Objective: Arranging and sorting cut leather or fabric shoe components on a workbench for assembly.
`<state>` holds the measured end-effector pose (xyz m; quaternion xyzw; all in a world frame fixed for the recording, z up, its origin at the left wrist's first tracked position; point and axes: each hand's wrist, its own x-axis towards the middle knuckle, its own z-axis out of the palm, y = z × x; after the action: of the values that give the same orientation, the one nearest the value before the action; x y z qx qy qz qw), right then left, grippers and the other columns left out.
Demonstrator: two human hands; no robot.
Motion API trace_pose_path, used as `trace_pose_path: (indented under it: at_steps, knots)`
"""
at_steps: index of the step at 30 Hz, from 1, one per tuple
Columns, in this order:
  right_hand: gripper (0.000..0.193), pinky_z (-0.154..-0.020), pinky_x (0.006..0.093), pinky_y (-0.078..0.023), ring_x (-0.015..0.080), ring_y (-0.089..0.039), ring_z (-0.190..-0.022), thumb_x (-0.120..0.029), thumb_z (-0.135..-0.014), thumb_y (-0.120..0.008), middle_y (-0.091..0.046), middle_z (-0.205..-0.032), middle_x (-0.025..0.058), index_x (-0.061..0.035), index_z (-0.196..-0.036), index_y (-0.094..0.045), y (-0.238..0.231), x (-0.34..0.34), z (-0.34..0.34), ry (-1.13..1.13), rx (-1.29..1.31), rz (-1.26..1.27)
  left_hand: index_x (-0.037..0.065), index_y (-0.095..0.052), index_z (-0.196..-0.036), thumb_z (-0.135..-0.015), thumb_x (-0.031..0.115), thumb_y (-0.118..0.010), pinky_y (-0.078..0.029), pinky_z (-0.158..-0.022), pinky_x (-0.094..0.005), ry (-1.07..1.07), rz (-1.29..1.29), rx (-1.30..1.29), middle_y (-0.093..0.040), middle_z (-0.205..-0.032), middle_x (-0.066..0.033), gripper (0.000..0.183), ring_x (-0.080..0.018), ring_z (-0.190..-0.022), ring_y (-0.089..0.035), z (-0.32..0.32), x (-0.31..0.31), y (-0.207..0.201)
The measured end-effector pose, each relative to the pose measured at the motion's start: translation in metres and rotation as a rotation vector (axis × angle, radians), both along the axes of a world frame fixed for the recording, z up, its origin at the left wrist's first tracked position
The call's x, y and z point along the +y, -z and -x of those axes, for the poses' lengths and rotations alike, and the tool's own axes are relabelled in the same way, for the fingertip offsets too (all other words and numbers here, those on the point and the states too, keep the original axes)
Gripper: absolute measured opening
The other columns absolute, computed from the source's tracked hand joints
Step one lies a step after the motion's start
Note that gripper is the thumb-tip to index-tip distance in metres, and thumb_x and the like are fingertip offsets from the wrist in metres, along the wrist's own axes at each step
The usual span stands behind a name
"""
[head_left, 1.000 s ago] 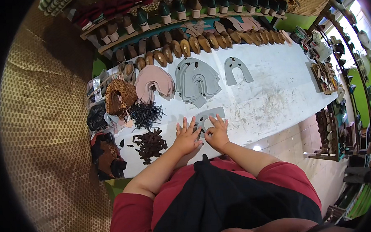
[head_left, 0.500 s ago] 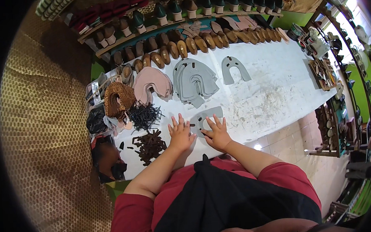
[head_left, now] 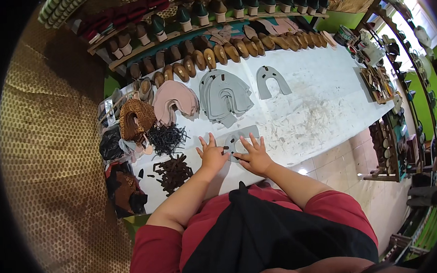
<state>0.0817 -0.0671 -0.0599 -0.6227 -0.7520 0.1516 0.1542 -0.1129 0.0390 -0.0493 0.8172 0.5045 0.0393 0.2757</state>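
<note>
A grey U-shaped shoe upper piece (head_left: 251, 131) lies flat on the white table in front of me, with a few small dark strips on it. My left hand (head_left: 213, 157) rests at its left edge, fingers spread, the thumb side close to a dark strip (head_left: 225, 148). On the near right part of the piece lies my right hand (head_left: 255, 158), also with fingers spread, covering some of it. Neither hand grips anything. Left of my left hand are a heap of short dark brown strips (head_left: 173, 174) and a pile of thin black strips (head_left: 167, 139).
Beyond my hands lie a stack of grey uppers (head_left: 224, 94), a single grey upper (head_left: 273, 81), a pink stack (head_left: 174, 101) and leopard-print pieces (head_left: 135, 120). Brown shoe lasts (head_left: 209, 59) line the back. A tool tray (head_left: 376, 84) sits at the right end.
The view has shifted slightly, so the table and its contents sit a little further left. Both hands stay spread by the grey piece; the left thumb has shifted slightly.
</note>
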Motion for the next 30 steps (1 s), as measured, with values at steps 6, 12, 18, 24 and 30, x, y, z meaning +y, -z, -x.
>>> trace_pose_path:
  at_steps: [6, 12, 18, 24, 30]
  knots:
    - [0.036, -0.113, 0.0747, -0.008, 0.0450, -0.010, -0.151, -0.035, -0.089, -0.064, -0.022, -0.164, 0.0146, -0.0324, -0.125, -0.069, -0.003, 0.001, 0.000, 0.038, -0.032, 0.067, 0.012, -0.076, -0.078, -0.077, 0.024, -0.078, -0.006, -0.112, -0.0740, 0.129, -0.082, -0.090, -0.025, -0.164, -0.0165, 0.011, -0.0482, -0.151, -0.008, -0.004, -0.005, -0.003]
    - [0.035, -0.114, 0.0731, -0.009, 0.0449, -0.011, -0.151, -0.034, -0.087, -0.066, -0.023, -0.163, 0.0155, -0.0271, -0.121, -0.071, -0.001, 0.001, -0.004, 0.010, -0.037, 0.074, 0.014, -0.078, -0.083, -0.078, 0.019, -0.075, -0.006, -0.114, -0.0707, 0.243, -0.255, -0.098, -0.028, -0.163, -0.0146, 0.008, -0.0459, -0.151, -0.012, -0.001, -0.014, 0.000]
    - [0.046, -0.114, 0.0716, -0.012, 0.0443, -0.017, -0.150, -0.037, -0.082, -0.071, -0.027, -0.161, 0.0155, -0.0278, -0.127, -0.066, 0.032, -0.014, -0.017, -0.001, 0.135, -0.162, 0.015, -0.079, -0.092, -0.083, 0.024, -0.068, -0.007, -0.117, -0.0671, 0.371, -0.337, -0.011, -0.023, -0.164, -0.0154, 0.017, -0.0442, -0.152, -0.010, -0.001, -0.027, -0.006]
    - [0.059, -0.111, 0.0749, -0.012, 0.0480, -0.024, -0.145, -0.042, -0.077, -0.074, -0.028, -0.157, 0.0219, -0.0356, -0.134, -0.061, 0.018, -0.012, -0.010, -0.053, 0.021, -0.294, 0.016, -0.080, -0.085, -0.080, 0.026, -0.069, -0.006, -0.115, -0.0696, 0.356, -0.230, 0.030, -0.020, -0.164, -0.0209, 0.015, -0.0516, -0.150, -0.008, 0.004, -0.018, -0.011]
    - [0.055, -0.110, 0.0766, -0.010, 0.0444, -0.019, -0.148, -0.046, -0.079, -0.072, -0.028, -0.159, 0.0173, -0.0359, -0.132, -0.062, 0.026, -0.015, -0.011, -0.136, 0.064, -0.438, 0.017, -0.080, -0.080, -0.076, 0.029, -0.073, -0.007, -0.115, -0.0704, 0.307, -0.230, -0.033, -0.021, -0.163, -0.0230, 0.014, -0.0541, -0.149, -0.007, -0.003, -0.006, -0.014]
